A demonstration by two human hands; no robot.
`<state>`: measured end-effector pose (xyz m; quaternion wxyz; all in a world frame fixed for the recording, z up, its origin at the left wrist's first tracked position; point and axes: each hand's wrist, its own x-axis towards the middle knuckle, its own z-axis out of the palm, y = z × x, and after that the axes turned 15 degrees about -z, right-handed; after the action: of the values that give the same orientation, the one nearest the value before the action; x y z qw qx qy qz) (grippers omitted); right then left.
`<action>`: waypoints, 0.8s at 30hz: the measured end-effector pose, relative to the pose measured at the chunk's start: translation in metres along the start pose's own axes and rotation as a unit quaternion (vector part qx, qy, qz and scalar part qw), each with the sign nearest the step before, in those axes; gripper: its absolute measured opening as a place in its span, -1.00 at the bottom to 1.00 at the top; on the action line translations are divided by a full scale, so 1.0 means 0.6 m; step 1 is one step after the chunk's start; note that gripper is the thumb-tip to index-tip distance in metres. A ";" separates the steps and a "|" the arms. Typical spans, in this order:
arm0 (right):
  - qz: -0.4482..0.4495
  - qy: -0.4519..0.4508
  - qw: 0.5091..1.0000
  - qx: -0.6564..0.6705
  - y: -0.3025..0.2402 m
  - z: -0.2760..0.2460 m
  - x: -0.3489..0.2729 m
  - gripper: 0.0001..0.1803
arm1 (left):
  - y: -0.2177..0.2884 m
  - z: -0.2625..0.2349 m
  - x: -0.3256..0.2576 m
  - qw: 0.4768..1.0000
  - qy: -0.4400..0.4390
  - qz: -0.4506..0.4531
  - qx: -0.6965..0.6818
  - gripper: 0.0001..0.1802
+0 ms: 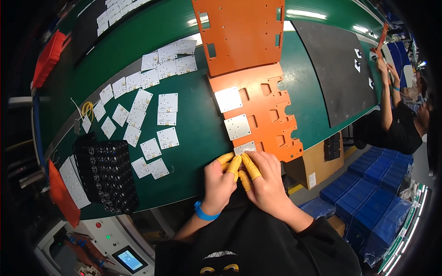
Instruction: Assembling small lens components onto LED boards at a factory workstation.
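Observation:
Both of my hands wear yellow finger cots and meet at the near end of an orange fixture board (pixel 264 115). The fingertips of my left hand (pixel 220 181) and my right hand (pixel 267 181) pinch the near edge of a small square metal plate (pixel 244 148), partly hidden under them. Whether it lies fully in the fixture I cannot tell. Two more square plates, one bright white (pixel 228 99) and one silver (pixel 237 127), lie farther up the same board. A blue band (pixel 203 211) circles my left wrist.
Several white square circuit boards (pixel 167 103) are spread on the green table (pixel 184 152) to the left. A black tray of round parts (pixel 108 175) stands at the near left. Beyond lies another orange board (pixel 244 37); a black mat (pixel 331 69) and a co-worker (pixel 396 119) are at right.

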<state>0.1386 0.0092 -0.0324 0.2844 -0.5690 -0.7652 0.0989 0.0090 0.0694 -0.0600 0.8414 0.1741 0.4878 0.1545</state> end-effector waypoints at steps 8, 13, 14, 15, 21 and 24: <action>-0.035 -0.040 0.998 -0.016 0.006 -0.009 0.018 -0.59 | -0.011 -0.008 0.014 0.998 -0.029 0.025 0.041 -0.62; -0.066 -0.052 0.996 -0.041 0.009 -0.008 0.009 -0.64 | -0.010 -0.002 0.014 0.998 -0.015 0.031 0.049 -0.70; -0.071 -0.052 0.995 -0.045 0.008 -0.008 0.010 -0.64 | -0.011 -0.002 0.013 0.998 -0.015 0.036 0.046 -0.70; -0.076 -0.051 0.995 -0.049 0.008 -0.007 0.011 -0.65 | -0.013 -0.001 0.012 0.998 -0.011 0.039 0.041 -0.72; -0.065 -0.058 0.996 -0.026 0.010 -0.008 0.023 -0.65 | -0.010 -0.003 0.015 0.998 -0.016 0.047 0.033 -0.71; -0.046 -0.044 0.998 -0.007 0.010 -0.011 0.035 -0.66 | -0.014 -0.013 0.025 0.996 -0.039 0.053 0.061 -0.65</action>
<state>0.1430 0.0297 -0.0230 0.2509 -0.5301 -0.8031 0.1054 0.0099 0.0696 -0.0788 0.8382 0.2568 0.4530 0.1619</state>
